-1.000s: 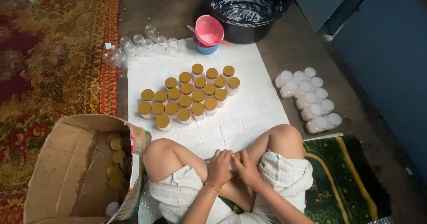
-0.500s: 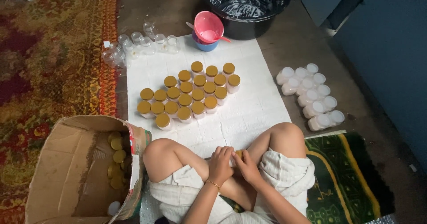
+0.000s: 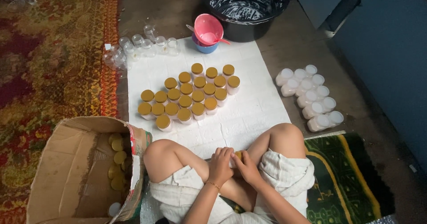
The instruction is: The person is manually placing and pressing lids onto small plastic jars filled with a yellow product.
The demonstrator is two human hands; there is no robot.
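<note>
I sit cross-legged on the floor. My left hand (image 3: 220, 163) and my right hand (image 3: 247, 167) meet between my knees, both closed around one small white jar with a gold lid (image 3: 238, 155), mostly hidden by my fingers. In front of me, on a white cloth (image 3: 258, 113), stand several capped jars with gold lids (image 3: 187, 95) packed in rows.
A torn cardboard box (image 3: 75, 170) with loose gold lids (image 3: 118, 159) sits at my left knee. Uncapped filled white jars (image 3: 311, 97) lie at the right. Empty clear jars (image 3: 142, 46), a pink scoop in a blue bowl (image 3: 207, 30) and a black tub (image 3: 244, 8) stand beyond the cloth.
My hands stay together between my knees, shifting slightly on the jar. The rows of jars have not moved.
</note>
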